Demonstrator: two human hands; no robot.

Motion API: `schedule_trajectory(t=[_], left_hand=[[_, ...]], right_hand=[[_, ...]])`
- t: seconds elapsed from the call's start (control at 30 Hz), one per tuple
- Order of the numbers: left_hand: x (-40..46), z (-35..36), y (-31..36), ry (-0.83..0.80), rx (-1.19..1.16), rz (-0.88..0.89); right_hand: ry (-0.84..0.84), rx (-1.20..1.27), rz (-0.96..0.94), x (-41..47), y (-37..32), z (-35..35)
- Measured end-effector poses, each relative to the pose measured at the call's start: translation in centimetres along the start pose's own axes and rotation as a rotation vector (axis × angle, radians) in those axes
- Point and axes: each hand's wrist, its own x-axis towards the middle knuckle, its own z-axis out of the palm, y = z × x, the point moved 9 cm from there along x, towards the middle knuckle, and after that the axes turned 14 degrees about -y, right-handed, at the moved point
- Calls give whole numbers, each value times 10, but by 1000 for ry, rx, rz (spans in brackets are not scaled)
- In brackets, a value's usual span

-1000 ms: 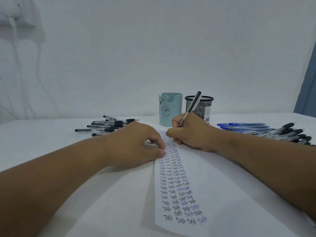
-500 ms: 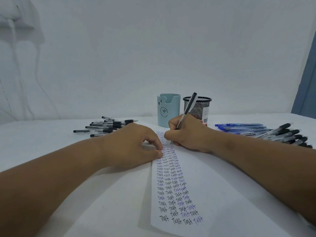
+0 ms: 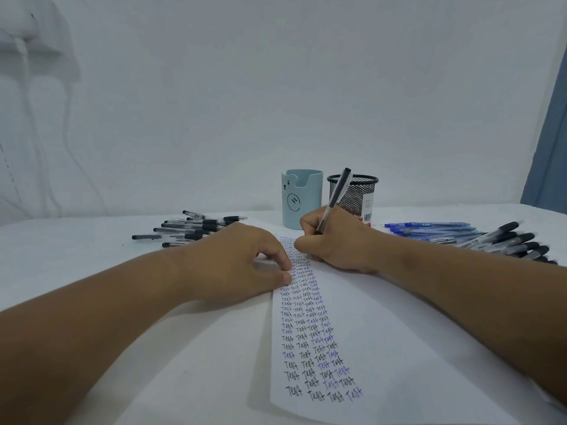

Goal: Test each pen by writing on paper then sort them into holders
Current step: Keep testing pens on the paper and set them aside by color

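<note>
A white sheet of paper [image 3: 383,348] lies on the table, its left side filled with columns of the word "Test" in black and blue ink. My right hand [image 3: 334,240] grips a black pen [image 3: 336,196] with its tip down at the top of the written columns. My left hand [image 3: 236,262] rests flat on the paper's left edge, fingers curled, holding nothing. Behind the hands stand a light blue bear-faced holder [image 3: 302,199] and a black mesh holder [image 3: 357,194].
A pile of black pens [image 3: 196,230] lies at the back left. Blue pens [image 3: 429,230] and more black-capped pens [image 3: 509,242] lie at the right. A white wall rises behind the table; a blue curtain edge [image 3: 549,148] hangs at far right.
The right hand and pen have shifted slightly left and up the page while writing. The left hand stays pressed on the paper.
</note>
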Motion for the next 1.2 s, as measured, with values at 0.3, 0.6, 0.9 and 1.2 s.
schedule_trajectory(t=[0.3,0.6,0.9,1.2], left_hand=[[0,2,1,-27,23,-11],[0,1,0,-33,20,-12],[-1,2,-1,-30,9,-21],[-4,1,2,-37,-9,-26]], right_hand=[[17,-53,-9,0,-1,-1],[9,-21,20,0,3,-1],[114,31,11,-3,3,-8],[350,235,2,-15,11,-48]])
